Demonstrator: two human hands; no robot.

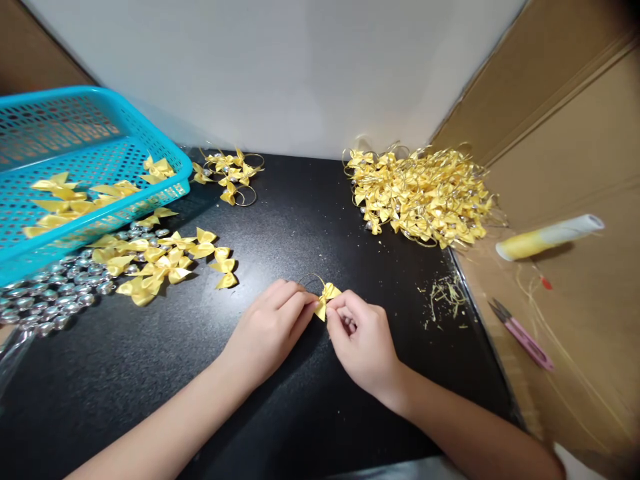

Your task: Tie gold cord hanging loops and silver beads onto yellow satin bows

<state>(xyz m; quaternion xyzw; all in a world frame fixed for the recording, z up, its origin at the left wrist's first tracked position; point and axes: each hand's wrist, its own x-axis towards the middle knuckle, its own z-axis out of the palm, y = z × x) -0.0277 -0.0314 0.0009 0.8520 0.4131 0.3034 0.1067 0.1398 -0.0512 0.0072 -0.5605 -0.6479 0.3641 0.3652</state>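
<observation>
head view | my left hand [273,327] and right hand [357,340] both pinch one yellow bow [326,298] with its gold loop [311,280], mid black table [300,220] | best: keep fingertips tight at the knot, don't crush wings | loose bows [160,263], silver beads [55,293] left; finished pile [423,193] right

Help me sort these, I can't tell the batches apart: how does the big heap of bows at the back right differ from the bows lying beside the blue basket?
The heap is far larger and tangled with thin gold loops; the bows by the basket are few, spread flat and show no loops. The heap sits alone near the cardboard; the others lie among silver beads. Both are yellow ribbon.
</observation>
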